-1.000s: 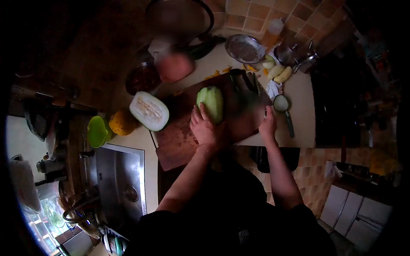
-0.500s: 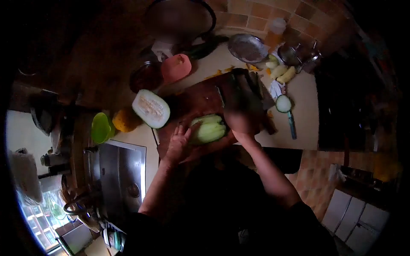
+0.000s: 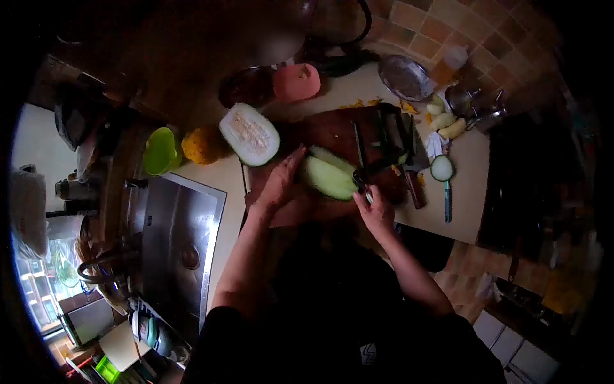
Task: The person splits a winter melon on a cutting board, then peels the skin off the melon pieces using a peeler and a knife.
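Note:
A peeled, pale green piece of winter melon (image 3: 329, 175) lies on the dark wooden cutting board (image 3: 300, 214). My left hand (image 3: 279, 184) grips its left end, fingers along the far side. At the right end of the piece, my right hand (image 3: 378, 210) pinches a small dark tool that looks like a peeler (image 3: 360, 179), its head touching the melon. Dark green strips of peel (image 3: 385, 131) are scattered on the right part of the board. A halved winter melon (image 3: 251, 136), pale flesh and seeds facing up, rests at the board's left corner.
A cleaver with a brown handle (image 3: 416, 192) lies at the board's right edge. Beyond it are a round white slice (image 3: 441, 168) and a teal handle (image 3: 448, 203). A pink bowl (image 3: 297, 83), metal plate (image 3: 404, 78), green bowl (image 3: 161, 152), orange squash (image 3: 201, 146) and sink (image 3: 220, 198) surround the board.
My right hand has come from over the peel strips to the melon's right end. My left hand has shifted from resting on top to gripping its left end. The view has turned slightly.

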`<control>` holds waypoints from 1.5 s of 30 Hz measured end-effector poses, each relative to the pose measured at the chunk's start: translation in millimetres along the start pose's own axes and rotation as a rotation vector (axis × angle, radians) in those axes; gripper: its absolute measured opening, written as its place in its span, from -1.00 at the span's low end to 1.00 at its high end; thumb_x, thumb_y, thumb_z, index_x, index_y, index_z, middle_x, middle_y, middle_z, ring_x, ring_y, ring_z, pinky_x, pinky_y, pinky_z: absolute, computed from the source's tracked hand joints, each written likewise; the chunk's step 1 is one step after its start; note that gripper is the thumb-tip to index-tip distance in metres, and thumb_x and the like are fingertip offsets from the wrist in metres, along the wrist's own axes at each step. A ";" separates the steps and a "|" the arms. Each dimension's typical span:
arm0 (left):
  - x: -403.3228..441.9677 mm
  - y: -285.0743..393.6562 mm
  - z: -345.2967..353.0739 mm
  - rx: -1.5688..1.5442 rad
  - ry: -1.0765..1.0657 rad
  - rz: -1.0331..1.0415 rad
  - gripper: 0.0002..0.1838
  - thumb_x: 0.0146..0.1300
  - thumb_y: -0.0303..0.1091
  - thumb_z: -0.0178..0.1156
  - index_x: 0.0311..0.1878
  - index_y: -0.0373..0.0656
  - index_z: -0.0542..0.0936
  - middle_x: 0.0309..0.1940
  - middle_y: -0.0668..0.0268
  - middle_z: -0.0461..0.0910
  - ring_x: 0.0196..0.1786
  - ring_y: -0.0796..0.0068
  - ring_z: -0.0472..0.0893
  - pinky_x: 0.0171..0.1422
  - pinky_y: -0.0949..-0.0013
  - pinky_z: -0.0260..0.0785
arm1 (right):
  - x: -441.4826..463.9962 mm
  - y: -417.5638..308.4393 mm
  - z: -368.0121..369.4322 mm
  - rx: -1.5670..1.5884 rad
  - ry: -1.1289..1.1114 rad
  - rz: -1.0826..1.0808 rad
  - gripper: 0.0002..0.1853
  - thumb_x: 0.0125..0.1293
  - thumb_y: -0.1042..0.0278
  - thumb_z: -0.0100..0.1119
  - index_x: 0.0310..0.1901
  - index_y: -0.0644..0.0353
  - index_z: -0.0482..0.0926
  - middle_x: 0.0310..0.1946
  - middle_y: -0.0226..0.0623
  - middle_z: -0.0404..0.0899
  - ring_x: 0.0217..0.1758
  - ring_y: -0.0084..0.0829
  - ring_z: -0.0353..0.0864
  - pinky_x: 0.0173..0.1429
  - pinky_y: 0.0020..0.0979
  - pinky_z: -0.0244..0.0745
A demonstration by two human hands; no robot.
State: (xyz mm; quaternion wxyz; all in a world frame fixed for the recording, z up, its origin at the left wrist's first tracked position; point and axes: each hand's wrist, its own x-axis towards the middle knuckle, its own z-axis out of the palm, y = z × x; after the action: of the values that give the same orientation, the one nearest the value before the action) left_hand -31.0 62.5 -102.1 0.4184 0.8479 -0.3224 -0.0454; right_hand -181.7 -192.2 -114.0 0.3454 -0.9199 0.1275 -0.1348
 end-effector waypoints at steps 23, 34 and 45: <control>45.8 -8.7 81.2 -0.077 0.658 -0.332 -0.74 0.53 -0.43 0.00 0.12 -0.10 0.64 -0.06 0.18 0.76 0.00 0.15 0.74 0.13 0.18 0.55 | 86.1 -67.2 -20.9 -0.253 -0.204 -0.225 -0.71 0.37 0.15 0.32 0.09 -0.06 0.74 -0.20 -0.12 0.66 -0.07 -0.02 0.67 0.04 -0.09 0.59; 42.9 -6.7 77.9 -0.033 0.638 -0.308 -0.75 0.51 -0.41 -0.03 0.09 -0.02 0.60 -0.09 0.23 0.76 -0.02 -0.05 0.69 0.08 -0.05 0.46 | 55.6 -30.3 -38.6 -0.170 -0.152 -0.306 -0.68 0.32 0.29 0.40 0.10 0.00 0.73 -0.24 -0.16 0.61 -0.15 -0.03 0.59 -0.06 -0.08 0.52; 42.1 -4.3 74.6 -0.038 0.609 -0.333 -0.70 0.46 -0.46 -0.02 0.15 0.04 0.57 -0.08 0.31 0.77 -0.03 -0.06 0.68 0.09 -0.08 0.43 | 18.4 6.8 -43.9 0.015 -0.127 -0.203 -0.54 0.30 0.30 0.45 0.25 -0.03 0.69 -0.21 -0.19 0.62 -0.11 -0.06 0.63 -0.06 -0.10 0.54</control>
State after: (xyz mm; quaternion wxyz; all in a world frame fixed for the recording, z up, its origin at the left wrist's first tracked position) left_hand -21.5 -10.9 -145.4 0.4978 0.8556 -0.0393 0.1361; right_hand -180.3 -229.5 -83.8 0.3443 -0.9322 0.0104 -0.1113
